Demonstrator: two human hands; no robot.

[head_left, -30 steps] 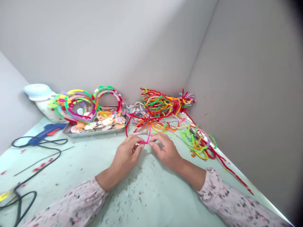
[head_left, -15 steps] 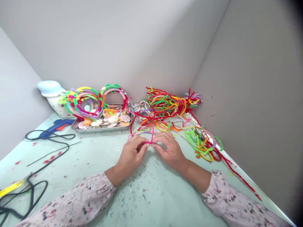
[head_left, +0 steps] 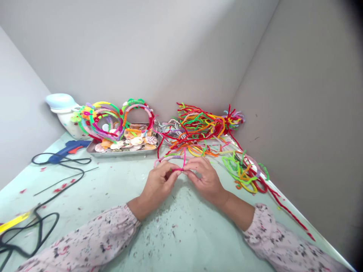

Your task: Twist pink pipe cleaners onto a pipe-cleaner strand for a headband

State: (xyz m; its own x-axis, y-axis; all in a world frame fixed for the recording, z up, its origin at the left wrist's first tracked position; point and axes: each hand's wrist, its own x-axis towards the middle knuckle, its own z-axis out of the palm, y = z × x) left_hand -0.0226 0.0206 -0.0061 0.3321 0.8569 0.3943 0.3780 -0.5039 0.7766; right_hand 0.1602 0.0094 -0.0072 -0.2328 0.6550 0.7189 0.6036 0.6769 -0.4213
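Note:
Between my two hands is a bright pink pipe cleaner (head_left: 184,156), one end of it standing up. My left hand (head_left: 159,179) pinches its lower stretch between thumb and forefinger. My right hand (head_left: 204,179) is closed on the same pipe cleaner, its fingertips meeting the left ones at the bend. Just behind my fingers curves a headband (head_left: 176,156) wrapped in pale pink, purple and green; whether either hand touches it is hidden.
A metal tray (head_left: 124,153) of seashells (head_left: 136,141) carries several wrapped headbands (head_left: 138,105). Loose pipe cleaners (head_left: 202,124) pile up at the back right. A blue glue gun (head_left: 61,153), black cord (head_left: 76,181), yellow tool (head_left: 14,222) and lidded container (head_left: 66,117) are at left.
Both hands keep their pinch on the pink pipe cleaner, with only a slight shift of the fingers. The whole view has moved a little.

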